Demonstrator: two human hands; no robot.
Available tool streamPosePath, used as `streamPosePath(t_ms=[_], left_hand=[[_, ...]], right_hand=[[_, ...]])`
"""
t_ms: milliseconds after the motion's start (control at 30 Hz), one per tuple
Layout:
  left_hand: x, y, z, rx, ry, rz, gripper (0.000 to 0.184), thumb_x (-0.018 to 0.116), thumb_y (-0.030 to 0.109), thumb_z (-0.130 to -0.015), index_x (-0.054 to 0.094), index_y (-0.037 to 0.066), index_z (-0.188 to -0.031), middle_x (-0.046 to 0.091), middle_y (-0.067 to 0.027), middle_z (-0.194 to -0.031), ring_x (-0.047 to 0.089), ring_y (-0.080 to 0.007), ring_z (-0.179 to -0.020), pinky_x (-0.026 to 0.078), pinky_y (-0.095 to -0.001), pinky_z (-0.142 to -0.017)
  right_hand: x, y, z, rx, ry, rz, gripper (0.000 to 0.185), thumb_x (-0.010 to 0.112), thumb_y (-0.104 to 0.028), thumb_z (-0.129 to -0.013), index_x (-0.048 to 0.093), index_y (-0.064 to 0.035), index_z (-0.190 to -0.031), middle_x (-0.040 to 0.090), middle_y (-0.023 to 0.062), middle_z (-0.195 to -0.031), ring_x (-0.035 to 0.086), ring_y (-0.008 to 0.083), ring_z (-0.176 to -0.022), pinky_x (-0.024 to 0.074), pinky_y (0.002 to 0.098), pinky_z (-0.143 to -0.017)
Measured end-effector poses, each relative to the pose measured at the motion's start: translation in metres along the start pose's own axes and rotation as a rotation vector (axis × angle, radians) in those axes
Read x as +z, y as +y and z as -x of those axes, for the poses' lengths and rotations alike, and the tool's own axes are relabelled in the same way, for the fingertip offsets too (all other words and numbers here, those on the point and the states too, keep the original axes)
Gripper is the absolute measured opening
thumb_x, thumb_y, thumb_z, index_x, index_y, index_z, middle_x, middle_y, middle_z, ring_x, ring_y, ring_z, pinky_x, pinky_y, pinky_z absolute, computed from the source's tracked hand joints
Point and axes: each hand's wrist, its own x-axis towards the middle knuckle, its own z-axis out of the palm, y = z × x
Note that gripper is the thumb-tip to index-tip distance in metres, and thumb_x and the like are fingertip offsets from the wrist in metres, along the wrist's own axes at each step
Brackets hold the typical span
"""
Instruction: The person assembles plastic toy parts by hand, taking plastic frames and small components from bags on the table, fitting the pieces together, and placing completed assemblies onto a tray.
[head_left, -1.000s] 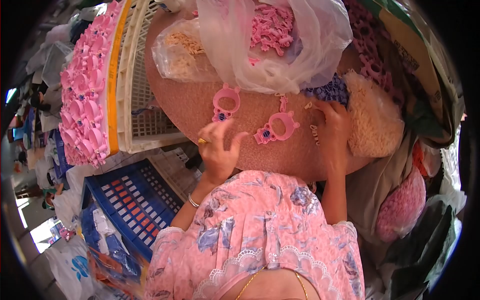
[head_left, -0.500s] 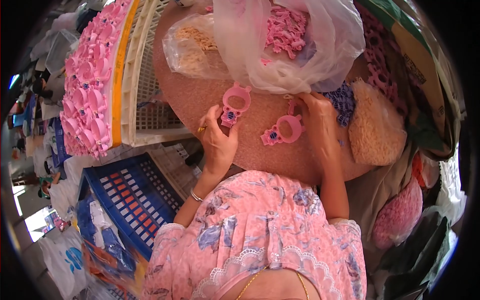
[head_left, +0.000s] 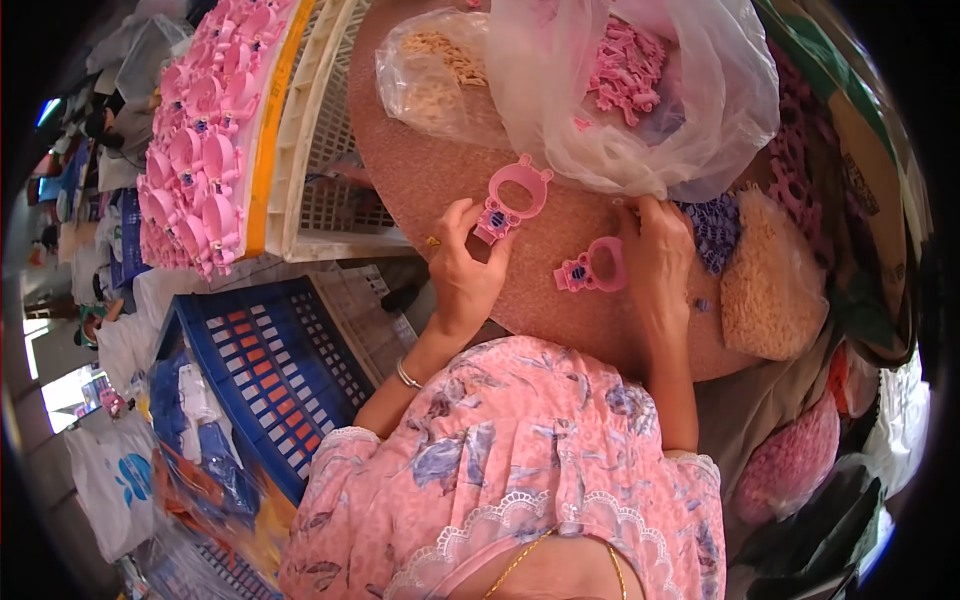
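Note:
Between the thumb and fingers of my left hand (head_left: 468, 270) is a pink plastic ring piece (head_left: 497, 222) with small ears and a dark blue inset, its ring pointing up and away. A matching pink ring piece (head_left: 575, 274) lies flat on the round table (head_left: 540, 310), just left of my right wrist. My right hand (head_left: 657, 250) is closed, fingertips pinched together at the near edge of a clear plastic bag (head_left: 620, 165). What those fingertips hold, if anything, is hidden. Inside the bag is a heap of small pink parts (head_left: 630, 75).
Right of my right hand are a pile of blue parts (head_left: 712, 230) and a bag of beige parts (head_left: 775, 280). More beige parts (head_left: 430, 100) sit in a bag at the back left. Left stand a white crate (head_left: 330, 225), stacked pink pieces (head_left: 205, 150) and a blue basket (head_left: 270, 370).
The view has shifted, so everything sits further right. A small pink part seen at my right fingertips earlier no longer shows. My left hand keeps its ring piece.

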Motion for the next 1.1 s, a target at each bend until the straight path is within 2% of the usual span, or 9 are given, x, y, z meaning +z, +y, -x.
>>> streamPosePath(t_ms=[133,233,467,667,767,867,967,1067,1100], left_hand=[[-0.006,0.008,-0.003,0.049,0.053,0.058,0.065,0.087,0.006,-0.076,0.047,0.001,-0.127,0.072,-0.0185,-0.110,0.072,-0.0263,-0.101,0.054,-0.0323,-0.088],[-0.007,0.013,-0.002,0.015,0.047,0.081,0.064,0.087,0.007,-0.076,0.048,0.000,-0.126,0.072,-0.0188,-0.109,0.072,-0.0253,-0.101,0.054,-0.0324,-0.089],[0.002,0.010,0.001,-0.041,0.020,0.110,0.064,0.088,0.009,-0.076,0.048,0.001,-0.125,0.072,-0.0195,-0.108,0.072,-0.0251,-0.100,0.055,-0.0320,-0.087],[-0.004,0.013,0.001,-0.069,0.025,0.125,0.064,0.088,0.008,-0.076,0.048,0.001,-0.125,0.072,-0.0208,-0.108,0.072,-0.0256,-0.100,0.056,-0.0324,-0.087],[-0.009,0.013,0.000,-0.042,0.012,0.132,0.064,0.088,0.008,-0.076,0.048,0.001,-0.126,0.072,-0.0213,-0.109,0.072,-0.0261,-0.101,0.056,-0.0330,-0.088],[-0.012,0.013,0.001,0.010,-0.029,0.129,0.064,0.088,0.007,-0.076,0.048,0.000,-0.127,0.072,-0.0217,-0.110,0.072,-0.0265,-0.104,0.056,-0.0329,-0.090],[-0.010,0.022,0.002,0.052,-0.062,0.139,0.064,0.087,0.005,-0.076,0.050,0.000,-0.128,0.071,-0.0207,-0.112,0.071,-0.0264,-0.106,0.056,-0.0322,-0.090],[-0.008,0.026,0.005,0.108,-0.048,0.119,0.065,0.088,0.004,-0.075,0.051,0.000,-0.128,0.070,-0.0189,-0.112,0.071,-0.0264,-0.106,0.056,-0.0322,-0.090],[-0.008,0.027,0.006,0.132,-0.040,0.105,0.066,0.088,0.004,-0.074,0.052,0.000,-0.128,0.070,-0.0182,-0.112,0.071,-0.0264,-0.105,0.056,-0.0323,-0.090]], right_hand=[[-0.020,-0.015,0.008,0.062,0.030,-0.198,0.006,0.068,-0.005,-0.085,0.066,-0.0054,-0.090,0.068,0.0145,-0.088,0.064,0.0347,-0.085,0.0487,0.0452,-0.079],[-0.026,-0.013,0.014,0.099,0.095,-0.097,0.008,0.067,-0.003,-0.084,0.067,-0.0041,-0.092,0.068,0.0143,-0.089,0.064,0.0347,-0.087,0.0490,0.0452,-0.080],[-0.004,-0.012,0.007,-0.082,-0.002,0.069,0.018,0.064,0.000,-0.075,0.071,-0.0063,-0.090,0.069,0.0119,-0.089,0.064,0.0297,-0.092,0.0474,0.0400,-0.083],[0.016,-0.022,0.002,-0.186,0.029,0.127,0.014,0.062,0.001,-0.080,0.070,-0.0055,-0.089,0.068,0.0145,-0.092,0.064,0.0316,-0.089,0.0470,0.0413,-0.082],[0.004,-0.029,0.007,-0.045,-0.036,-0.137,0.015,0.060,0.006,-0.083,0.070,-0.0022,-0.091,0.068,0.0149,-0.097,0.065,0.0335,-0.088,0.0499,0.0413,-0.078],[-0.018,-0.044,0.008,0.109,-0.090,-0.624,0.018,0.061,0.009,-0.085,0.069,0.0002,-0.098,0.069,0.0143,-0.097,0.067,0.0344,-0.088,0.0531,0.0382,-0.074],[-0.026,-0.048,0.012,0.152,-0.166,-0.840,0.023,0.062,0.011,-0.085,0.068,0.0005,-0.104,0.070,0.0129,-0.096,0.068,0.0331,-0.088,0.0540,0.0332,-0.071],[-0.033,-0.053,0.021,0.241,-0.174,-0.797,0.023,0.065,0.007,-0.086,0.071,-0.0026,-0.106,0.071,0.0107,-0.097,0.068,0.0298,-0.086,0.0534,0.0357,-0.078],[-0.031,-0.049,0.023,0.084,-0.095,-0.708,0.023,0.067,0.005,-0.085,0.072,-0.0042,-0.105,0.070,0.0099,-0.098,0.067,0.0283,-0.086,0.0522,0.0367,-0.080]])
